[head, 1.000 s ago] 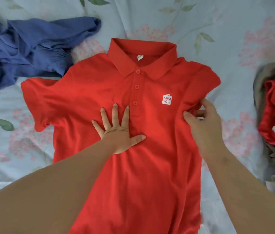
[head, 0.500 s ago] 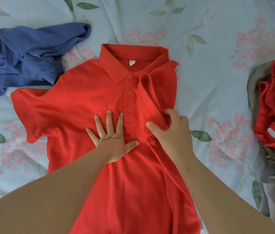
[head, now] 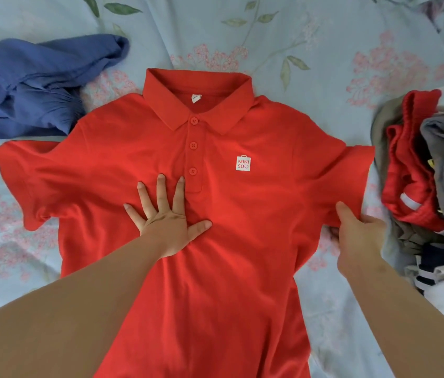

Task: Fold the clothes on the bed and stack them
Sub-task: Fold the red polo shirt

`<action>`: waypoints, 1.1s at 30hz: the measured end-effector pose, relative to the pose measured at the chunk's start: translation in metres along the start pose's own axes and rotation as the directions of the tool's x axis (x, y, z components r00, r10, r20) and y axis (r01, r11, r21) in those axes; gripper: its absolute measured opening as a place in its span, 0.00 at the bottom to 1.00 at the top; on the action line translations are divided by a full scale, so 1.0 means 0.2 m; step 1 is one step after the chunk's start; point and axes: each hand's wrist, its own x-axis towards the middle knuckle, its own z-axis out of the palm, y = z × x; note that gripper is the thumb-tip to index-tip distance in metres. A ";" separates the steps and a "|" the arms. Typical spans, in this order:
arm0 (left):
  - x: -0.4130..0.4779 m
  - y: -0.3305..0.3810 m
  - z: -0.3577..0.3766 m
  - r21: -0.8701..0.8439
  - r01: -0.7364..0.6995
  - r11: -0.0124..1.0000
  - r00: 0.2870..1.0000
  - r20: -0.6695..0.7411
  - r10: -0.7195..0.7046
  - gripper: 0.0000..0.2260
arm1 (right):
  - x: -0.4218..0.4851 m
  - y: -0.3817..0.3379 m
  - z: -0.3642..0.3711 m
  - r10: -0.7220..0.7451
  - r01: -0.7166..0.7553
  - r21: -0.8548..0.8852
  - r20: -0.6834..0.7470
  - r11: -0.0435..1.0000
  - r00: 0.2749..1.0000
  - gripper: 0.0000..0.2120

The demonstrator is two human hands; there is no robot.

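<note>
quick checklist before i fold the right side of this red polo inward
1. Left hand flat on the red polo, pinning the chest: ok.
2. Right hand pinches the right-side sleeve at its hem: ok.
3. Collar lies flat, placket buttoned: ok.
4. Left-side sleeve spread out: ok.
5. Right-side sleeve free of the clothes pile: cannot tell, their edges meet.
6. Bottom hem straight: cannot tell, out of frame.

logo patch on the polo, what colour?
White logo patch with red lettering, on the red polo shirt; head view.
</note>
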 end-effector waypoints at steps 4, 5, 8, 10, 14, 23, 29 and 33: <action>-0.01 0.00 0.02 -0.007 0.001 1.000 0.999 -0.047 -0.001 0.45 | -0.06 0.05 0.02 -0.005 0.005 0.008 0.105 1.000 0.994 0.34; -0.01 -0.01 0.03 -0.010 -0.001 1.000 0.997 -0.076 0.001 0.45 | -0.09 0.06 0.02 -0.012 0.009 0.021 0.136 1.000 0.991 0.35; -0.06 -0.01 0.08 -0.007 -0.029 1.000 0.962 -0.271 0.026 0.39 | -0.19 0.11 -0.01 -0.072 0.066 0.033 0.228 0.997 0.971 0.33; -0.12 -0.02 0.16 -0.034 -0.064 0.997 0.909 -0.415 0.044 0.34 | -0.25 0.18 -0.06 -0.095 0.104 -0.017 0.283 0.994 0.954 0.27; -0.34 -0.04 0.42 -0.014 -0.152 0.988 0.882 -0.454 0.130 0.30 | -0.41 0.42 -0.23 -0.112 0.347 -0.407 0.501 0.845 0.858 0.13; -0.61 -0.15 0.67 0.152 -0.232 0.961 0.882 -0.384 0.274 0.28 | -0.47 0.56 -0.48 -0.100 0.208 -0.356 0.299 0.911 0.949 0.12; -0.71 -0.19 0.70 0.134 -0.275 0.952 0.903 -0.303 0.304 0.33 | -0.64 0.70 -0.60 0.047 0.137 -0.357 0.462 0.924 0.885 0.04; -0.83 -0.26 0.73 0.128 -0.324 0.937 0.913 -0.217 0.345 0.37 | -0.70 0.78 -0.77 0.022 0.068 -0.286 0.298 0.956 0.954 0.11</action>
